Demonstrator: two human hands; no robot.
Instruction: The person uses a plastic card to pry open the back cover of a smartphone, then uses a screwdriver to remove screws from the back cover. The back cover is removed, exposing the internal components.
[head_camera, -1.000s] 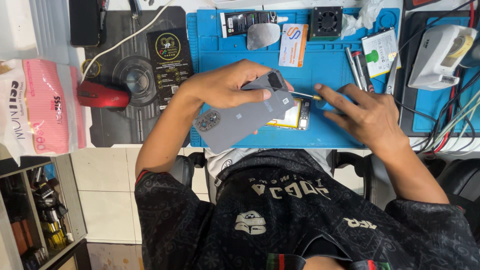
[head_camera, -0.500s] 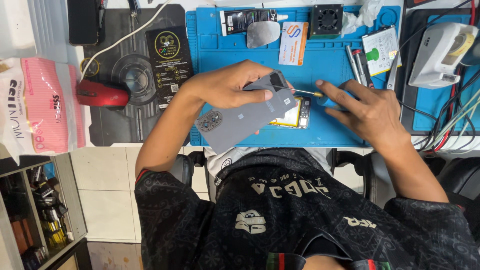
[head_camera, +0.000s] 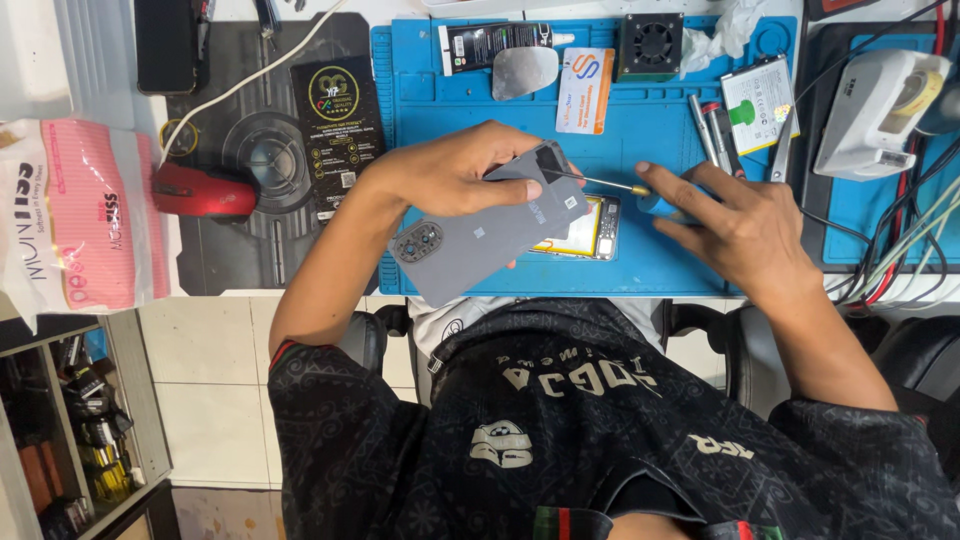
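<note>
Now left hand (head_camera: 455, 175) fingers grasping grey phone back cover (head_camera: 480, 235); right hand (head_camera: 740, 225) fingers clenched on screwdriver (head_camera: 625, 192).

Pink-and-white soft pkg (head_camera: 75, 225): far left on the desk, lying flat, dark lettering on its white edge. Black rectangular card pkg (head_camera: 338, 122): on the dark mat, left of the blue work mat (head_camera: 660, 255), w/ yellow-green round emblem up top and small white label at lower right. Black tube pkg (head_camera: 495, 45): top of the blue mat, lying crosswise, white cap end to the right. Small card (head_camera: 585, 90): just right of the tube, upright rectangle, white w/ orange band and blue mark. White flat pack (head_camera: 757, 103): upper right of the blue mat, tilted, green mark on its label. Dark slab, poss. a screen (head_camera: 165, 45): top left, unlit.
</note>
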